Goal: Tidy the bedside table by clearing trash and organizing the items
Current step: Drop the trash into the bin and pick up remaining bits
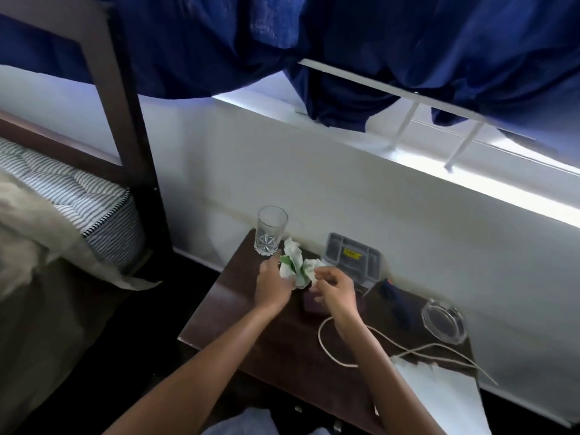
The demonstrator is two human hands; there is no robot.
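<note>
Hands meet over the back of the dark wooden worktop (238, 312), both busy with the crumpled white-and-green paper (296, 266) that lies just beside the empty drinking glass (270, 230). The left hand (272, 285) has its fingers curled against the near side of the wad, thumb up close to the foot of the glass; the right hand (334, 287) pinches the paper's right-hand edge between thumb and fingertips. Neither looks to have lifted it clear yet, though blur makes that hard to judge.

To do this well, I'd say gather the loose flaps inward so the whole wad comes up in one piece, and draw it toward the front edge, away from the glass, which stands near enough to be knocked by the left thumb. One hand could take the paper alone, leaving the other free for the rest.

Behind the right hand sits a grey tray (353, 257) with a yellow label, against the wall. A small dark box (314, 304) lies under the right hand, a pale cord (332, 356) loops across the middle, and a clear glass ashtray (444, 321) rests far right. A white sheet (433, 390) hangs off the near corner and looks like the next bit of rubbish to go.
</note>
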